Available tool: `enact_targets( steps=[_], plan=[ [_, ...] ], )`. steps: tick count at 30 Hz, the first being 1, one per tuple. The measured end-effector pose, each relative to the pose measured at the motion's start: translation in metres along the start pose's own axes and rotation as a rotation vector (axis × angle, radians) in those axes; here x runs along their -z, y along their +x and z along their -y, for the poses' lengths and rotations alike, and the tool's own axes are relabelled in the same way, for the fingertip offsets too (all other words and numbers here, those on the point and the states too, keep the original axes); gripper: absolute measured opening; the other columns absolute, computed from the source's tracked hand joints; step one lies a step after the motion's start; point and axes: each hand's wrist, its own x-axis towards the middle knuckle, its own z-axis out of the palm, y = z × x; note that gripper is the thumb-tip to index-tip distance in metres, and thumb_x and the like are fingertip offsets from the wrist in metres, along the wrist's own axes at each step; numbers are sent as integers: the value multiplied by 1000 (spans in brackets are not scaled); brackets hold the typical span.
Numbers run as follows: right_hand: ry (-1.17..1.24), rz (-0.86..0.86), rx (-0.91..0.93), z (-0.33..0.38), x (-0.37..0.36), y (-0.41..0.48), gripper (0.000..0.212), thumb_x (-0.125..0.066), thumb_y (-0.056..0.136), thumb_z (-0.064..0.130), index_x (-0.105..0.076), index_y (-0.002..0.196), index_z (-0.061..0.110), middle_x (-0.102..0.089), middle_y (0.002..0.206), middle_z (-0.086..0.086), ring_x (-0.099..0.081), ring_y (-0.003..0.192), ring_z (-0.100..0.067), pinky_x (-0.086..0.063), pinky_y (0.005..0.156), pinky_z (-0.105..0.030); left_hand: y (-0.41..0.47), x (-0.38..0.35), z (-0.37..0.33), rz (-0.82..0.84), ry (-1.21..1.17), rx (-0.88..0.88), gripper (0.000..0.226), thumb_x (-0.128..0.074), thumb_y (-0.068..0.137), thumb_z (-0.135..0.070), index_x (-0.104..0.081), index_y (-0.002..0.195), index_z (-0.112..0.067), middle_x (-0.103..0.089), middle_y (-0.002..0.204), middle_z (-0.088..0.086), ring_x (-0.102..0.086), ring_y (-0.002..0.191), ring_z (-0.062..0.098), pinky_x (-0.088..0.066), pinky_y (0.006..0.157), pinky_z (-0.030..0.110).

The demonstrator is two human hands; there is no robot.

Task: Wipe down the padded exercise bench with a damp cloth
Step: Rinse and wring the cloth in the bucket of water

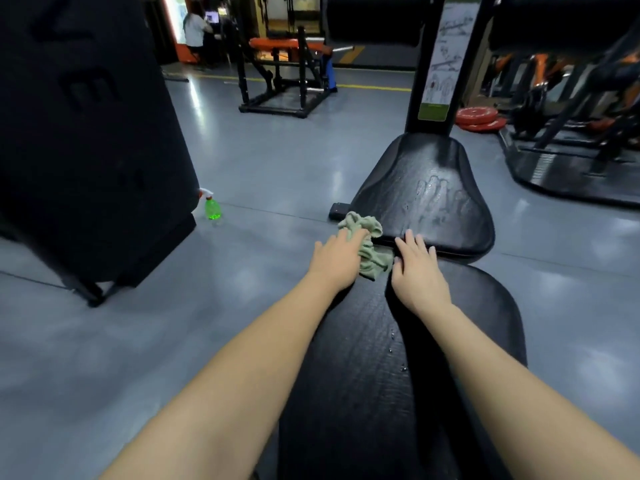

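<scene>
The black padded bench runs away from me in two parts: a long near pad [374, 358] and a wider far seat pad [426, 188] with wet streaks on it. A crumpled green cloth [369, 247] lies over the gap between the two pads at the left edge. My left hand [337, 258] presses on the cloth with fingers laid over it. Just right of the cloth, my right hand [417, 271] rests flat on the far end of the near pad, fingers straight. A few water drops sit on the near pad.
A green spray bottle [212, 206] stands on the grey floor to the left, beside a large black machine housing [83, 140]. The bench's black upright post [436, 64] rises beyond the seat. Red weight plates [479, 117] and other black racks stand farther back and right.
</scene>
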Motion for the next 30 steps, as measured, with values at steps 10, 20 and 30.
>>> enact_targets(
  steps=[10, 20, 30],
  plan=[
    [110, 39, 288, 103, -71, -62, 69, -67, 86, 19, -41, 146, -1, -39, 155, -21, -26, 150, -38, -11, 126, -52, -121, 13, 76, -52, -441, 123, 44, -66, 81, -28, -51, 122, -36, -64, 112, -6, -61, 101, 23, -49, 80, 34],
    [72, 730, 306, 241, -185, -170, 29, -48, 98, 19, -60, 123, 12, -63, 128, -14, -60, 119, -36, -47, 96, -40, -274, -46, 218, 495, -468, 560, 12, -58, 97, -28, -55, 101, -17, -66, 100, 9, -61, 81, 20, -52, 71, 36],
    [-45, 999, 241, 224, -292, -223, 48, -50, 97, 16, -39, 143, 10, -53, 139, -14, -55, 127, -37, -46, 101, -43, -344, -186, 276, 687, -689, 750, 34, -71, 90, -9, -54, 115, -24, -67, 103, 4, -69, 96, 23, -55, 70, 27]
  ],
)
